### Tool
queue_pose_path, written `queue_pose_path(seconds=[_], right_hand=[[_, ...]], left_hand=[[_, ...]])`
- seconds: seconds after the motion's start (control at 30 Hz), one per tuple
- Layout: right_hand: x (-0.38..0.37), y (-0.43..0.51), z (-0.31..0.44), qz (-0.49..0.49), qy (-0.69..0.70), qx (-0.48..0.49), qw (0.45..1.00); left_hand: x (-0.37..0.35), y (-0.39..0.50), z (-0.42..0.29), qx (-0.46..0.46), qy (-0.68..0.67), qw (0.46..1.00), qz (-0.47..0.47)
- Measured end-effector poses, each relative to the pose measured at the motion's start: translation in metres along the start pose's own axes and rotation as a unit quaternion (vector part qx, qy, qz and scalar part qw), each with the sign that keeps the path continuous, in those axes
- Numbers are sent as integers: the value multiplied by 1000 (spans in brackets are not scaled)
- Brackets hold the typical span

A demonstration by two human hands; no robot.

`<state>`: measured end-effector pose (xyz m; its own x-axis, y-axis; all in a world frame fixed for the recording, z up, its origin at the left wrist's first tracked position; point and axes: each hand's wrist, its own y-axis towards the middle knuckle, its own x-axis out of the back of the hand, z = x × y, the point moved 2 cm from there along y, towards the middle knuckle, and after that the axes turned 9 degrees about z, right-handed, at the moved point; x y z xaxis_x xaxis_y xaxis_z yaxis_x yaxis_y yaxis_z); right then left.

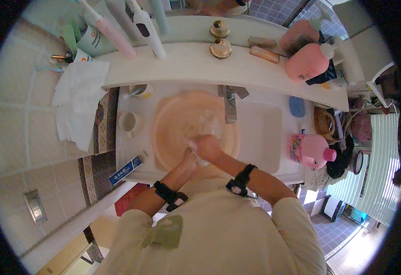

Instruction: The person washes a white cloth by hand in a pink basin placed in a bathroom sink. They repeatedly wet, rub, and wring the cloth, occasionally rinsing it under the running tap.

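Observation:
Both hands are together over the front part of a round, peach-coloured plastic basin (162, 106), which sits in a white washbasin. My right hand (207, 147) is closed in a fist around a small, white, wet piece of cloth (202, 162), whose exact shape is blurred. My left hand (189, 161) presses against the right one and grips the same cloth; its fingers are partly hidden. Water with whitish suds (210, 122) lies in the basin. A chrome faucet (230, 106) reaches over the basin's right side.
On the left are a white mug (128, 122), a second cup (143, 90) and a blue toothpaste box (125, 170). To the right stand a pink detergent bottle (312, 150) and a blue soap dish (297, 106). The shelf holds electric toothbrushes (150, 34) and a pink pump bottle (307, 63).

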<state>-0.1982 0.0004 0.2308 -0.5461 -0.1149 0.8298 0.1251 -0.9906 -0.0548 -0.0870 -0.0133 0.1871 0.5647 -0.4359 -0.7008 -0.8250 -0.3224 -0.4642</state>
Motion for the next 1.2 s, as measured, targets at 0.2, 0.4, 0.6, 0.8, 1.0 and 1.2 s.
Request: queue_pose_path(seconds=[0.2,0.4,0.6,0.8,1.0,1.2], right_hand=[[6,-5,-2,-20,-12,-70,997],[-3,-11,5,-20,21,96,995],[5,-12,19,-30,75,35,996],[9,-15,0,17,12,-53,998],[-41,-15,-71,-78,269,-9,960],[-39,-36,-83,13,289,-82,954]], left_hand=[[18,8,24,59,-146,986,-50],[41,17,23,-32,23,993,115],[33,1,19,32,-160,986,30],[11,1,13,109,-153,982,-12],[-13,-28,-39,-49,133,983,113],[-35,-51,-56,-40,385,911,143]])
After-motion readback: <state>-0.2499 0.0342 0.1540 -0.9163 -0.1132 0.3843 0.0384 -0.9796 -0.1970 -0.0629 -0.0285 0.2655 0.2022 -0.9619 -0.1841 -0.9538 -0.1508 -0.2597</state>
